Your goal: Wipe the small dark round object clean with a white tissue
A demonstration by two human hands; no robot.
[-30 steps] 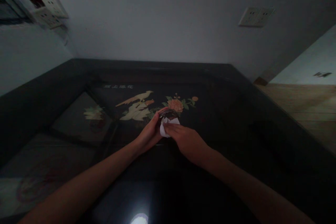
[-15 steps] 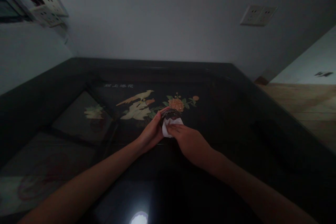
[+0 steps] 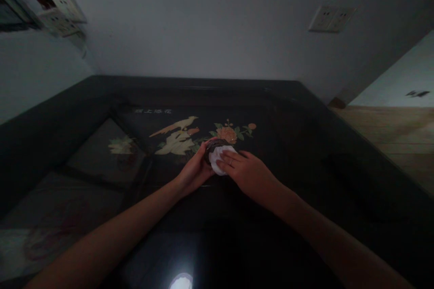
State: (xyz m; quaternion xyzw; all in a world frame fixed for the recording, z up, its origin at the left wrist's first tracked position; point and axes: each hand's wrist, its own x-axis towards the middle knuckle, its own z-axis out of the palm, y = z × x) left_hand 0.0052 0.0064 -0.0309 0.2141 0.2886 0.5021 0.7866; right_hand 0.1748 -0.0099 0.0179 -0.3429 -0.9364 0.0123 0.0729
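A small dark, shiny round object, perhaps a glass dish, is held near the middle of the view, above a black glossy tabletop. Wrapped around its left side, my left hand is closed on it, the thumb along the upper edge. A crumpled white tissue covers the front of the object. My right hand presses that tissue against it with its fingers, which lie across the paper. The dimness hides the object's exact shape.
Under glass, the black table carries a bird-and-flower picture. A pale wall stands behind it, with a socket plate at right and another socket at left. Wooden floor shows beyond the right edge.
My right hand has shifted slightly, and its fingers now lie farther over the tissue. The tissue has moved a little upward on the dark object. My left hand stays closed around the object.
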